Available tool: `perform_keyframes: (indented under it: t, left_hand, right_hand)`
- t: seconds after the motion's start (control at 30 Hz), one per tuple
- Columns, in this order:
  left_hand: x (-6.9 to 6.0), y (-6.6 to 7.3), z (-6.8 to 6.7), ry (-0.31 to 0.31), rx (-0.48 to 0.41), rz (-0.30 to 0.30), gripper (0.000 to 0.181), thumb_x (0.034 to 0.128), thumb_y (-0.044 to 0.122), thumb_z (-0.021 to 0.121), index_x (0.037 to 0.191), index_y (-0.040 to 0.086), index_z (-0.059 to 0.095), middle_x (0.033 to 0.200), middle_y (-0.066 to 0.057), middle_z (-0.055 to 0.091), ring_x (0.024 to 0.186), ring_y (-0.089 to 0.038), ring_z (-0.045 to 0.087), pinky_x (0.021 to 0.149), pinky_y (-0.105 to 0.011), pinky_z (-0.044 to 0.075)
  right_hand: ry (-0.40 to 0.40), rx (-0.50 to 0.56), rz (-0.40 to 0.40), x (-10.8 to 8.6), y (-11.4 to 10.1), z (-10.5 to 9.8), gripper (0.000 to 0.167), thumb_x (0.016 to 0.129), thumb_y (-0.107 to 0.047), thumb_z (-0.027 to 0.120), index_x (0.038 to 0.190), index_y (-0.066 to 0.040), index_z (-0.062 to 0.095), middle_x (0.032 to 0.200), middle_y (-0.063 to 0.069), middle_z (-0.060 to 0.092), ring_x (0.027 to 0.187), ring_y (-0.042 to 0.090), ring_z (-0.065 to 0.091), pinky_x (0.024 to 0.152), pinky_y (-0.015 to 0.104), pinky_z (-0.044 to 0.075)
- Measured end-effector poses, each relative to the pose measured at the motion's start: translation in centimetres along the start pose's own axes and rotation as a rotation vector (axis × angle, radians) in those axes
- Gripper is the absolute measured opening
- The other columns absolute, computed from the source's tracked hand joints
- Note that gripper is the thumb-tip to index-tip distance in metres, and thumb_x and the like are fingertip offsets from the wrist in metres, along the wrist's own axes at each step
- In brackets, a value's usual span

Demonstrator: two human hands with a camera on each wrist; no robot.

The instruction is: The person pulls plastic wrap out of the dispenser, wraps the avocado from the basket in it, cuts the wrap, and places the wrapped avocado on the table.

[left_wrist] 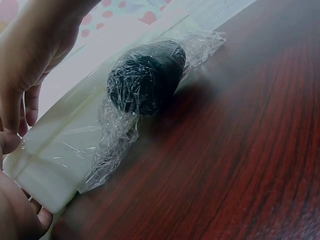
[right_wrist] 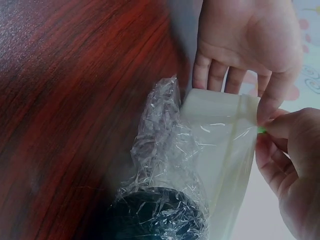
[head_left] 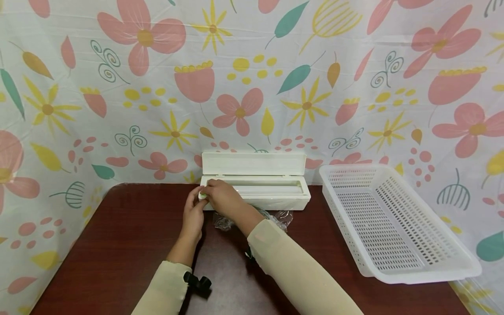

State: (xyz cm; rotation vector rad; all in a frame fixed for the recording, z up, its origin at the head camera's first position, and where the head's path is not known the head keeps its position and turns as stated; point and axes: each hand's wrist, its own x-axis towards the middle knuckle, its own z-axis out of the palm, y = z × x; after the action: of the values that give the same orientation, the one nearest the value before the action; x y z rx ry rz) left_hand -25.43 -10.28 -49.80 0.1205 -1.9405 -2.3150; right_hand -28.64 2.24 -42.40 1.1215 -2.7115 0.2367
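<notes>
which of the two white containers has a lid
The long, narrow box, held at one end by the left hand: its lid stands raised behind. The perforated basket to its right shows no lid.

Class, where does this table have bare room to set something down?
The table is bare left of the left sleeve, and between the right sleeve and white basket. Crowded: around the white box, with left hand, right hand and wrapped bundle.

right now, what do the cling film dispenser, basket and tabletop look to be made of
The cling film dispenser seems smooth, hard plastic: rounded corners, hinged lid. The perforated basket looks like satin plastic, with regular moulded holes. The tabletop shows glossy red-brown wood grain; wood or laminate, cannot tell.
</notes>
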Motion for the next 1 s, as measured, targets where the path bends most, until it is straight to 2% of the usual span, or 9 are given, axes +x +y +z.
perform_keyframes:
  t: [0.3,0.63,1.0]
  left_hand:
    - [0.05,-0.01,-0.07,-0.011,-0.008,0.003,0.046,0.1053,0.014,0.05,0.151,0.015,0.042,0.17,-0.009,0.014,0.159,-0.024,0.005,0.128,-0.05,0.012]
    - [0.15,-0.08,-0.1,-0.005,0.002,0.005,0.046,0.1044,0.012,0.049,0.15,0.015,0.043,0.17,-0.008,0.015,0.159,-0.023,0.003,0.129,-0.048,0.011]
    - [0.03,-0.14,-0.14,-0.01,0.002,0.016,0.045,0.1053,0.013,0.049,0.15,0.014,0.043,0.171,-0.008,0.013,0.159,-0.021,0.005,0.128,-0.047,0.012]
  right_hand:
    - [-0.009,-0.007,0.004,0.02,-0.06,0.0,0.025,0.105,-0.013,0.054,0.12,-0.019,0.074,0.109,0.0,0.064,0.098,0.016,0.064,0.085,0.025,0.053]
    - [-0.012,-0.034,0.006,-0.16,-0.41,-0.55,0.023,0.104,-0.013,0.056,0.118,-0.016,0.073,0.116,0.002,0.064,0.104,0.018,0.065,0.086,0.024,0.055]
    - [0.003,-0.025,0.025,-0.45,-0.44,-0.52,0.023,0.104,-0.013,0.055,0.116,-0.017,0.075,0.111,0.001,0.065,0.101,0.017,0.065,0.086,0.024,0.054]
